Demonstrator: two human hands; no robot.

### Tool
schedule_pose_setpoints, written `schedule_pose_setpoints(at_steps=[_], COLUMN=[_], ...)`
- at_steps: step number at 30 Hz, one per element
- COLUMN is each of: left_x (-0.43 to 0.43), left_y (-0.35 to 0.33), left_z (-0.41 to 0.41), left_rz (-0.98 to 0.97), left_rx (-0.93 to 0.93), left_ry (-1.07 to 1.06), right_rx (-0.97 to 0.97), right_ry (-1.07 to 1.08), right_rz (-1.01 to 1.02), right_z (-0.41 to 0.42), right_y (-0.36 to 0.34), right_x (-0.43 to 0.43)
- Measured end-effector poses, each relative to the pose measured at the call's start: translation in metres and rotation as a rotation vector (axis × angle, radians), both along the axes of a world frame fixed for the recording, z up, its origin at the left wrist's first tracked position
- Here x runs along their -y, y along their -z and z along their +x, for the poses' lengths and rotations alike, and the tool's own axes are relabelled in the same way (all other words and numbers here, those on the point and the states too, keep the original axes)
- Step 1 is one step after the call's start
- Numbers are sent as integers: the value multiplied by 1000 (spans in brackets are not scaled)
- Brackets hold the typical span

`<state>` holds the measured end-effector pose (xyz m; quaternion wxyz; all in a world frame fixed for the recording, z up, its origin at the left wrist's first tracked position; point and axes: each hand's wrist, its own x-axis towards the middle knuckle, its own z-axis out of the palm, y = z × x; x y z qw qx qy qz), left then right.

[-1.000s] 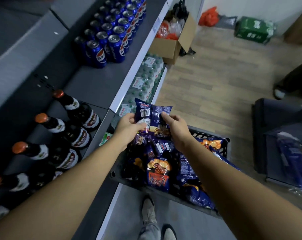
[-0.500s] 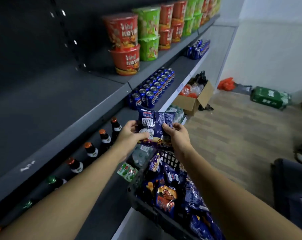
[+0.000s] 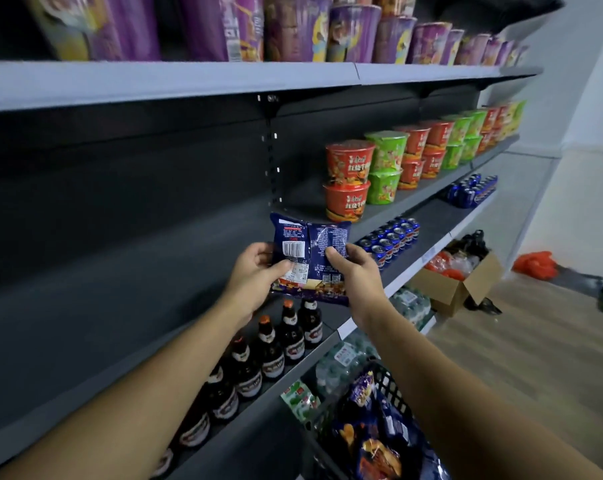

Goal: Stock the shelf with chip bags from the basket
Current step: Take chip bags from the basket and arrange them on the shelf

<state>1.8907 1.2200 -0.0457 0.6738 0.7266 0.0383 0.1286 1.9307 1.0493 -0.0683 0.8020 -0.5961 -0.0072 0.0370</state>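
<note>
Though aloft, chip bag (image 3: pixel 313 237) upright

Dim, cool indoor light. The shelf (image 3: pixel 154 88) throws deep shadow over the dark panel (image 3: pixel 120 188) beneath it, while the far right wall (image 3: pixel 591 168) is brightest. The purple cups (image 3: pixel 293 29) on top are blurred; wide-angle distortion bends the edges.

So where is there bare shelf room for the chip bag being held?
The middle shelf is bare left of the red noodle cups, behind the chip bag. Crowded: purple cups above, bottles below.
</note>
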Motion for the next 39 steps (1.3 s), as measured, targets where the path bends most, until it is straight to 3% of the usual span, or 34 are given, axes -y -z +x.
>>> schedule_pose_setpoints(at_steps=[11,23,39], left_x=[-185,-374,-486], left_y=[-26,-31,-14], left_z=[-98,-287,-386], left_rz=[16,43,-23], left_rx=[56,77,42], left_ry=[-243,-599,-732], right_rx=[65,52,48], right_ry=[-284,-623,-724], right_rz=[-3,14,-92], right_z=[-51,-192,-284], right_y=[-34,-39,-25], right_x=[-195,-427,-558])
